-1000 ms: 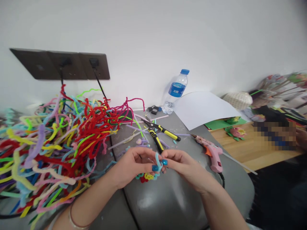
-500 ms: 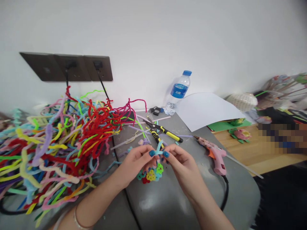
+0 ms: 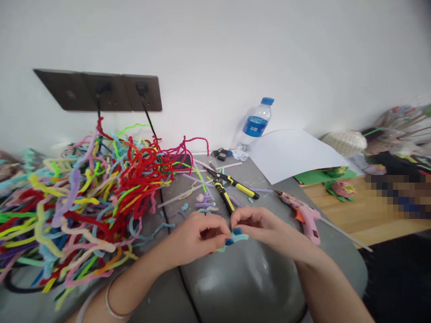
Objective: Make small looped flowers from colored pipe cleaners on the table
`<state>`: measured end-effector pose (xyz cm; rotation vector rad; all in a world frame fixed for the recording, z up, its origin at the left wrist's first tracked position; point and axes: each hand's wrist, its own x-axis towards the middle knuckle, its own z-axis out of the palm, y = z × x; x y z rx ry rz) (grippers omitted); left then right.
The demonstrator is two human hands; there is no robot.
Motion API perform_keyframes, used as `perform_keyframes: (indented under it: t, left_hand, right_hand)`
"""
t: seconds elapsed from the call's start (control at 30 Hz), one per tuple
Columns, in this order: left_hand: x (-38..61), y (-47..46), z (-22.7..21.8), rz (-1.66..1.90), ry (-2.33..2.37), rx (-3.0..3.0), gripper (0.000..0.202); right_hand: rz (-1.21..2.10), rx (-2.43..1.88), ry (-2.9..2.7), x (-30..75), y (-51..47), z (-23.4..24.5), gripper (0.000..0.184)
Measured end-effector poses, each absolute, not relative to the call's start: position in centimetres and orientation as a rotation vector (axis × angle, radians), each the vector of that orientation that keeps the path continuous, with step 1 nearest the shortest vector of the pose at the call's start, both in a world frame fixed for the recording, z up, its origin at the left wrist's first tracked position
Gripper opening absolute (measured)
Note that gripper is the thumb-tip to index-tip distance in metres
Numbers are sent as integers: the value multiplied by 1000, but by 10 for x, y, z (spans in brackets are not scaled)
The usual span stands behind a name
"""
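My left hand point(image 3: 198, 235) and my right hand point(image 3: 259, 226) meet fingertip to fingertip low over the grey table point(image 3: 242, 282). Both are closed in a pinch on a light blue pipe cleaner piece point(image 3: 238, 237) that shows just below my thumbs. The small cluster of coloured pipe cleaner loops is hidden behind my fingers. A big tangled heap of coloured pipe cleaners point(image 3: 84, 202) lies to the left of my left hand.
Yellow-and-black pliers point(image 3: 229, 186) lie just beyond my hands among short pipe cleaner offcuts. A pink glue gun point(image 3: 303, 215) lies to the right. A water bottle point(image 3: 254, 130), white paper point(image 3: 289, 152) and a dark wall socket panel point(image 3: 101, 89) stand behind.
My hands have dropped lower toward the table and turned knuckles up. The blue piece no longer stands up between my fingers, and the coloured loop cluster is now covered.
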<state>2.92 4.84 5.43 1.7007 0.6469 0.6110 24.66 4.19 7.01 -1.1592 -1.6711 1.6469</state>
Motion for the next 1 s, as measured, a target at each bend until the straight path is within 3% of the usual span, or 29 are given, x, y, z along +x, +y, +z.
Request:
perform_keyframes:
  t: [0.1,0.2,0.33,0.43,0.67,1.0]
  left_hand:
    - [32,47,54,580,616,1999,20]
    - [33,48,50,617,724,2128,19]
    - [31,51,50,664,979,2040,23]
    - [29,54,53,736,1096,1922,26]
    - [29,54,52,865,997,1596,21]
    - [35,53,48,848,1091,1662,20]
  right_hand:
    - [1555,-1197,-2018,252,56,79,10]
    - [1141,-1324,-2267,241,60,89,12]
    - [519,-1552,-2282,210,48,96,14]
    - [281,-1492,-2138,193,35,91,13]
    - [352,-1377,-1698,192,21,73,12]
    - [427,-1276,-1669,191,21,65,15]
